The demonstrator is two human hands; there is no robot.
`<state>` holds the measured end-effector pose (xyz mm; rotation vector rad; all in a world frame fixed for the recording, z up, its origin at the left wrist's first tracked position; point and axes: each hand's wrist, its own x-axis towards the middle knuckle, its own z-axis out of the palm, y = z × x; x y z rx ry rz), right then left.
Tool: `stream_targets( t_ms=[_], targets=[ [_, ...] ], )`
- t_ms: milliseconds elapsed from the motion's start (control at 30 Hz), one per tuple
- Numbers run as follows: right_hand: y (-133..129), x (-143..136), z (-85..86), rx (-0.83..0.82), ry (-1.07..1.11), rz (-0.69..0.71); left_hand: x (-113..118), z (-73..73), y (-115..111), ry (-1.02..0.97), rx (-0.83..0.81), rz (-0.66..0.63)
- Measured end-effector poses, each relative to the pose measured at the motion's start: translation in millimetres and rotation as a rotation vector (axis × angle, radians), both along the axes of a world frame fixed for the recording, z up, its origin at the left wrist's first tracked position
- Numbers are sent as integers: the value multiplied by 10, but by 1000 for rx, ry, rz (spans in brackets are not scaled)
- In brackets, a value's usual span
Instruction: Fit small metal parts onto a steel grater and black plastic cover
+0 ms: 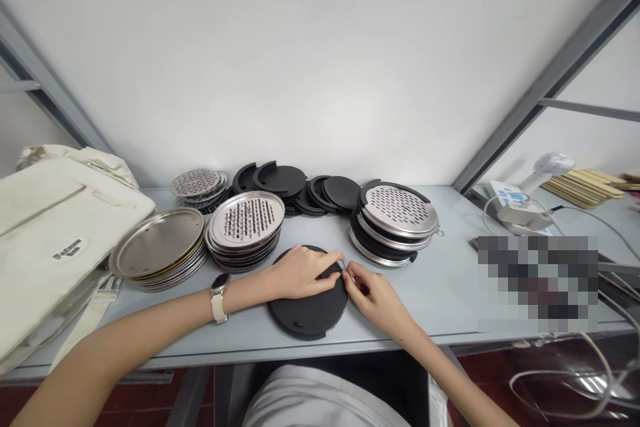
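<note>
A round black disc [313,307] lies flat on the grey table in front of me. Across its upper part rests my left hand [305,273], with index finger and thumb pinching a small shiny metal piece [341,265] at the disc's right edge. My right hand [371,290] is closed from the other side, its fingertips meeting the same spot. A bit of metal shows between the right fingers, but its exact shape is too small to make out. Behind the right hand stands a stack of round metal graters [400,208] and black discs, with a small ring at its side.
Left of the disc stand stacked graters [250,220] and plain round metal plates [163,243]. More black discs [343,192] and perforated plates [197,183] line the wall. A cream bag [65,233] sits far left. A white device [520,203] with cables is at right.
</note>
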<state>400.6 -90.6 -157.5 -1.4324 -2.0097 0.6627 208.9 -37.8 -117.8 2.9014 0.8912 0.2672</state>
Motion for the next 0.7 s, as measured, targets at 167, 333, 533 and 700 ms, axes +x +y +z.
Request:
stream_targets(
  t_ms=[167,333,533,700],
  targets=[
    [-11,-8,15,4,-9,3,-1,4,-24,20,10,35],
    [-68,-1,26,-2,3,14,-14,-15,45,1,27,122],
    [-11,79,3,35,97,-57,14,-55,72,-19,30,199],
    [15,116,34,40,174,-61,34,-89,5,-37,39,304]
  ],
)
